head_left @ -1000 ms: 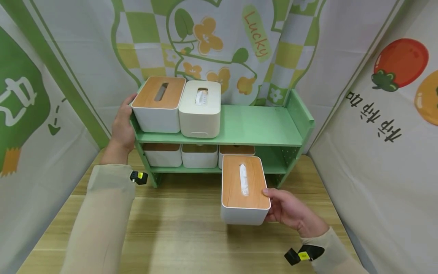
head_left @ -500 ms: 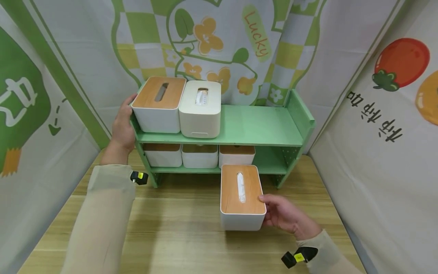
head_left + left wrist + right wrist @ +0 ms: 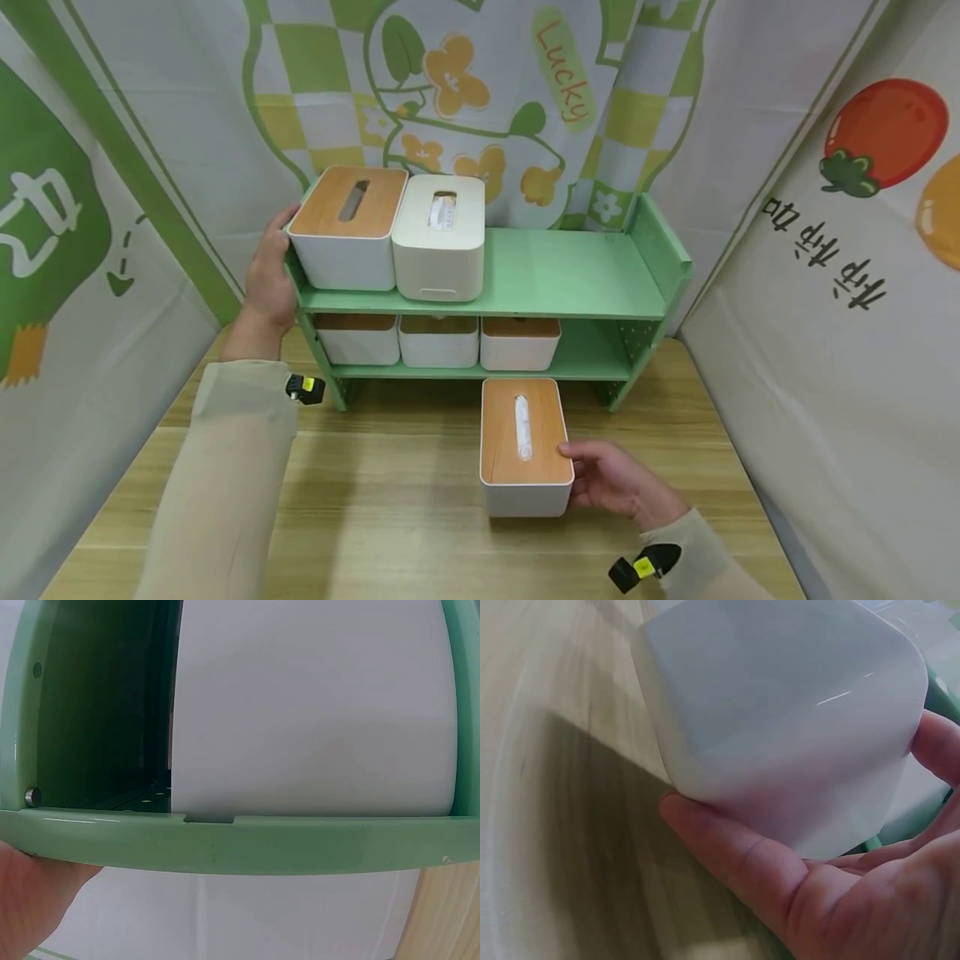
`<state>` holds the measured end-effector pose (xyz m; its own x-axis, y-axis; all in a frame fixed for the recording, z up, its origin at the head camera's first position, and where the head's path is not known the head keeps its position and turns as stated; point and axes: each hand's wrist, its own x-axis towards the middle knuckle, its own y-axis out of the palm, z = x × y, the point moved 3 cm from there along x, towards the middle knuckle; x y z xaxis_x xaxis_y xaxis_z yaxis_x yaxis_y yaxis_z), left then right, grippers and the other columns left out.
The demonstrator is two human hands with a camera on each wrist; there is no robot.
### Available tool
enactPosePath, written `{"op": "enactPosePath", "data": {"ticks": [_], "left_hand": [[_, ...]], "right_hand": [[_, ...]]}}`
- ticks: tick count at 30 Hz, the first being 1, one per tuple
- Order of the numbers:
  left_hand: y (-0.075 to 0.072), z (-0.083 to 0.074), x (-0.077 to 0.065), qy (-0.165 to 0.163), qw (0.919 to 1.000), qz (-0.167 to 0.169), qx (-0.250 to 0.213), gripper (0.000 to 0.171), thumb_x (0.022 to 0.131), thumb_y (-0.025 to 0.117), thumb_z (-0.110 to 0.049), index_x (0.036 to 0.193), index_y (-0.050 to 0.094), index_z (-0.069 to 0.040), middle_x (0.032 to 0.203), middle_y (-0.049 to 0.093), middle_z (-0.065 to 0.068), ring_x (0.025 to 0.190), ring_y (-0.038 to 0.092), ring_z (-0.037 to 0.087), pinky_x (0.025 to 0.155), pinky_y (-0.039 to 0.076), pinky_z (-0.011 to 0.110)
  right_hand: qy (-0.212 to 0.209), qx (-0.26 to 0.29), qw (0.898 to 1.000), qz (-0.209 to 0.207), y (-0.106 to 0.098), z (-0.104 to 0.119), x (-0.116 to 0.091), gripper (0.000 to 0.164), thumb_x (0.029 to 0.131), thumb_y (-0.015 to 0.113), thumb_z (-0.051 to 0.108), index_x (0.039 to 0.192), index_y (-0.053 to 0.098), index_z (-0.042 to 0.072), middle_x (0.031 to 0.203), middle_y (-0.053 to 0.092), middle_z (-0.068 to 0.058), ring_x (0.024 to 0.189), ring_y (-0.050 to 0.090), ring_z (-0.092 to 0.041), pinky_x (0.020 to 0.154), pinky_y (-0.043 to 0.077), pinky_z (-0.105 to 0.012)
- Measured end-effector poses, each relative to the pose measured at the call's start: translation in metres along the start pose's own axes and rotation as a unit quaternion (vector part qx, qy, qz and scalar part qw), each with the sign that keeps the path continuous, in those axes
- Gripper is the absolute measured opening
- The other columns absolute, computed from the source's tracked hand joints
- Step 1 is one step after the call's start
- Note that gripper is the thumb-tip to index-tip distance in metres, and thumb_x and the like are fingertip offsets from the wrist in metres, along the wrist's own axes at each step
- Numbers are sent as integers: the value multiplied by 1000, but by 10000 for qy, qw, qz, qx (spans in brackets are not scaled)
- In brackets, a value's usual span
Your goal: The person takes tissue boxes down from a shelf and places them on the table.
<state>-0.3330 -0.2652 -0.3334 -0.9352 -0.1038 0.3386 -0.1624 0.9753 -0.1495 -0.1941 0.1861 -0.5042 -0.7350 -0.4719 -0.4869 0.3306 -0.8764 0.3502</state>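
Note:
My right hand [image 3: 618, 483] holds a white tissue box [image 3: 528, 500] with a wood-look lid by its right side, thumb on the lid's edge. White tissue shows in the slot. The box is close over the table in front of the shelf; in the right wrist view its white wall [image 3: 780, 712] fills the upper middle, with fingers [image 3: 735, 855] along the lower edge. My left hand [image 3: 270, 279] rests against the outer left side of the green shelf rack [image 3: 577, 267]; in the left wrist view part of that hand [image 3: 37, 900] shows beside the green panel [image 3: 300, 844].
On the upper tier stand a wood-lidded box [image 3: 341, 262] and a cream tissue box [image 3: 438, 271]. Three boxes fill the lower tier's left and middle, the rightmost box [image 3: 520, 352] being nearest the held one. Printed curtains surround the wooden table [image 3: 390, 517].
My right hand has brought the tissue box toward me, slightly left and lower, away from the rack. The rightmost lower box now shows fully in front. My left hand stays put.

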Motion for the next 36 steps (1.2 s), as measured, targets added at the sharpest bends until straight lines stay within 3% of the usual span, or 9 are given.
{"op": "enactPosePath", "data": {"ticks": [11, 18, 27, 32, 36], "left_hand": [[0, -1, 1, 56, 10000, 2, -44, 57, 104, 15, -44, 158, 29, -31, 160, 24, -1, 140, 24, 20, 110, 20, 37], [-1, 0, 2, -30, 10000, 11, -14, 58, 103, 14, -44, 158, 28, -31, 160, 25, -2, 138, 25, 19, 109, 22, 37], [0, 0, 3, 2, 10000, 30, 16, 57, 103, 15, -44, 157, 29, -33, 160, 25, -2, 138, 25, 20, 109, 22, 37], [0, 0, 2, -18, 9999, 62, -138, 57, 104, 15, -45, 158, 28, -32, 159, 25, 0, 136, 26, 20, 108, 23, 37], [0, -1, 2, -12, 9999, 67, -98, 58, 104, 15, -45, 158, 27, -31, 159, 24, -1, 136, 26, 20, 108, 22, 37]], "right_hand": [[152, 72, 9997, -162, -9, -17, 9, 68, 97, 55, 29, 141, 30, -18, 117, 62, -28, 104, 63, -40, 86, 51, -55], [-29, -308, 9994, -155, -16, -21, 12, 55, 97, 56, 23, 131, 46, -19, 115, 66, -25, 101, 66, -33, 85, 53, -49], [-31, -437, 9983, -377, -16, -19, 11, 50, 97, 58, 22, 127, 53, -17, 109, 68, -22, 98, 67, -32, 83, 53, -48], [46, -472, 9962, -728, -18, -18, 8, 51, 96, 58, 17, 130, 47, -18, 104, 68, -22, 97, 66, -35, 83, 53, -54], [33, -648, 9928, -1010, -19, -15, 5, 58, 95, 59, 13, 139, 37, -18, 110, 64, -24, 98, 64, -35, 82, 53, -57]]}}
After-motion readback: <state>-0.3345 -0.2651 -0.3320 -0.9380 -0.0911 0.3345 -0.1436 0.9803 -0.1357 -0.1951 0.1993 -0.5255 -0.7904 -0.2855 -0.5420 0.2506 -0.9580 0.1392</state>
